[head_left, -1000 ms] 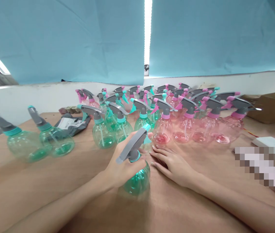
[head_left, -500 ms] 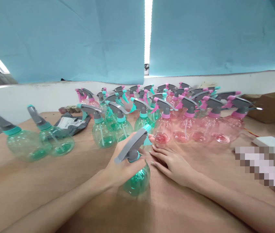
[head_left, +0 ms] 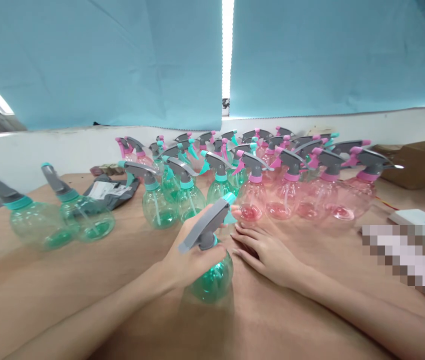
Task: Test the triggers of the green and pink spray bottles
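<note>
My left hand (head_left: 182,260) is wrapped round the neck of a green spray bottle (head_left: 214,282) with a grey head and a turquoise nozzle. The bottle is close to upright in front of me, its nozzle pointing away to the right. Part of its body and trigger is hidden by the hand. To the right, my right hand (head_left: 272,255) lies palm down on the wooden table (head_left: 291,320), fingers stretched out and holding nothing. Its fingertips are near the green bottle. Just beyond the hands stands a pink spray bottle (head_left: 252,202).
Several more green and pink spray bottles (head_left: 285,197) stand in rows behind. Two green bottles, one of them a leaning-looking bottle (head_left: 88,217), stand at left by a dark plastic parcel (head_left: 116,192). A cardboard box (head_left: 415,162) and a white box (head_left: 417,219) are at right.
The held bottle's spray head has turned very slightly. Both hands stay in nearly the same place, and the other bottles have not moved.
</note>
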Demonstrator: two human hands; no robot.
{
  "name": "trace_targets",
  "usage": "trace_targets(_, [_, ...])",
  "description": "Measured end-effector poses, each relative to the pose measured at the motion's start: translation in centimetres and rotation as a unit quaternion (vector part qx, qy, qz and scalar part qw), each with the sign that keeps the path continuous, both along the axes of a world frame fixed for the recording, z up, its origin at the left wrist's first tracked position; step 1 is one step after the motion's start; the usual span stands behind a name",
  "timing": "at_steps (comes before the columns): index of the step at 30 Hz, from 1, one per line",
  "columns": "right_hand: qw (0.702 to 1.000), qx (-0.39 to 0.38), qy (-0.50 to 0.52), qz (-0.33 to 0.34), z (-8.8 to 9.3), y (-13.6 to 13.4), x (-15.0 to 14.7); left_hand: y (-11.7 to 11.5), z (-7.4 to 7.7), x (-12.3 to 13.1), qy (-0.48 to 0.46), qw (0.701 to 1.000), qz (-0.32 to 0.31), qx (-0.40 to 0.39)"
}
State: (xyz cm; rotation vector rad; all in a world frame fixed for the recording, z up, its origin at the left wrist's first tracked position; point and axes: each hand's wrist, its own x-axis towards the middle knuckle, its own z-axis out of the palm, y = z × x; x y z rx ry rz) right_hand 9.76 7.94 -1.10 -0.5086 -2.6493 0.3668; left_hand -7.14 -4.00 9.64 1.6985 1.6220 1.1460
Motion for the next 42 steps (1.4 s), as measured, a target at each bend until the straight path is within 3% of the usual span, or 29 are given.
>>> trace_targets(9, [0.999,-0.039,0.02,0.024,0.4,-0.4,0.1,0.1,-0.6,0.4,0.023,0.999,0.025,0.026])
trace_targets(14, [0.985,-0.145,0.072,0.067,2.4,-1.9,0.5,-0.3,-1.0,-0.3,0.025,0.999,0.036,0.032])
trace_targets(18, [0.975,-0.17,0.095,0.11,4.6,-4.0,-0.7,-1.8,-0.9,-1.9,0.034,0.997,0.053,0.039])
trace_targets(24, [0.979,-0.132,0.094,0.122,6.5,-8.8,-6.7,-5.6,-0.4,-5.8,0.079,0.983,0.148,0.07])
trace_targets(29, [0.985,-0.106,0.11,0.074,6.2,-12.6,-13.1,-8.3,-0.8,-9.6,0.075,0.965,0.23,0.096])
trace_targets(33, [0.986,-0.084,0.134,0.052,5.9,-14.6,-17.3,-9.6,-0.8,-12.1,0.052,0.964,0.239,0.106])
trace_targets(37, [0.984,-0.061,0.161,0.051,6.0,-15.0,-19.8,-10.8,-1.7,-14.5,0.098,0.953,0.261,0.122])
trace_targets(42, [0.989,-0.069,0.116,0.057,6.8,-13.1,-21.0,-12.4,-4.5,-17.3,0.144,0.932,0.296,0.154])
